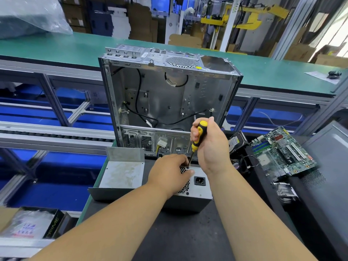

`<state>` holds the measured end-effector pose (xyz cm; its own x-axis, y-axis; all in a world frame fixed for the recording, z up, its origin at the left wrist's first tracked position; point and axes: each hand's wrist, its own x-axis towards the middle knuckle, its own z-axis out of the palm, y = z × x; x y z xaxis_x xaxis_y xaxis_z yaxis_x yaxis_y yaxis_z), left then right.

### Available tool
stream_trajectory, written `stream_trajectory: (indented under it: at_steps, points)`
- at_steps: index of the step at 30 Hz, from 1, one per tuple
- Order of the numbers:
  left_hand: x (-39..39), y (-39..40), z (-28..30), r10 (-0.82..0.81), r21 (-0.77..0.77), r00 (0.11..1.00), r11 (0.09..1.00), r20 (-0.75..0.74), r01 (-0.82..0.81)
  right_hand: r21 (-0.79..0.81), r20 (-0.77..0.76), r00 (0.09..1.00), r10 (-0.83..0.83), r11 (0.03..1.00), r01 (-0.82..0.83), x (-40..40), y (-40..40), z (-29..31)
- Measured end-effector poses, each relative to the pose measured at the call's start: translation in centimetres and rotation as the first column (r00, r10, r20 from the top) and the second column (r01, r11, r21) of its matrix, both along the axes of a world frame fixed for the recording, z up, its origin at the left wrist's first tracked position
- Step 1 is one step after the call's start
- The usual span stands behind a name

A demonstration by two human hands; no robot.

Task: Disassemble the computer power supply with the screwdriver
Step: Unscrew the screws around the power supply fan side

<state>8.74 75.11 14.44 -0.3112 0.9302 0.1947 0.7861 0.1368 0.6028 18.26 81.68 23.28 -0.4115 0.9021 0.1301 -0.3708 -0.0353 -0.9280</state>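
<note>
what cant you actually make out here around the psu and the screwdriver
Head view only:
- Screwdriver tip and the screw under it: hidden by the left hand's fingers.
- Most of the fan grille on the power supply: covered by the left hand.
- Right hand's palm side: turned away.
- Motherboard markings: too small.
- Box at lower left: blurred, cut by the edge.

Matt grey metal power supply

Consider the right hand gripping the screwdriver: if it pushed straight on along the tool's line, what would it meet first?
Probably the power supply: the right hand aims the screwdriver down at its grille beside the left hand; whether the tip touches yet is unclear.
</note>
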Motion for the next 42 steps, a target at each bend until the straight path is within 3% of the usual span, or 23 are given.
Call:
stream_trajectory:
  at_steps: [2, 5, 9, 16, 24, 30, 36, 42]
  points:
    - [0.0, 0.0, 0.1, 0.0, -0.004, 1.0, 1.0, -0.006, 0.0, -0.004, -0.083, 0.994, 0.065, 0.998, -0.065, -0.2, 0.0, 0.0]
    - [0.0, 0.0, 0.2, 0.003, -0.006, 1.0, 1.0, -0.018, -0.003, 0.031, -0.056, 0.99, 0.132, 0.991, -0.13, -0.3, -0.1, 0.1]
    - [0.0, 0.0, 0.1, -0.001, 0.01, 1.0, 1.0, -0.023, 0.002, 0.144, 0.077, 0.997, 0.032, 0.989, -0.043, 0.3, 0.0, -0.3]
    - [0.0, -0.1, 0.2, -0.006, 0.005, 1.0, 1.0, -0.02, 0.006, 0.151, 0.145, 0.987, -0.067, 0.988, 0.045, 0.5, 0.2, -0.1]
    - [0.0, -0.2, 0.2, -0.004, 0.003, 1.0, 1.0, -0.016, 0.004, 0.026, -0.041, 0.996, 0.08, 0.997, -0.079, 0.1, -0.4, 0.2]
    - [0.0, -0.2, 0.2, -0.012, 0.007, 0.999, 1.0, -0.033, 0.012, 0.142, 0.078, 0.994, 0.073, 0.986, -0.084, 0.7, -0.4, 0.0]
    - [0.0, -0.2, 0.4, -0.015, -0.008, 0.999, 1.0, -0.051, 0.014, 0.155, 0.187, 0.982, 0.019, 0.987, -0.049, 1.3, 0.2, 0.3]
    - [0.1, -0.2, 0.2, -0.005, -0.002, 0.999, 1.0, -0.036, 0.005, 0.071, 0.04, 0.993, 0.11, 0.991, -0.113, 0.6, -0.1, 0.1]
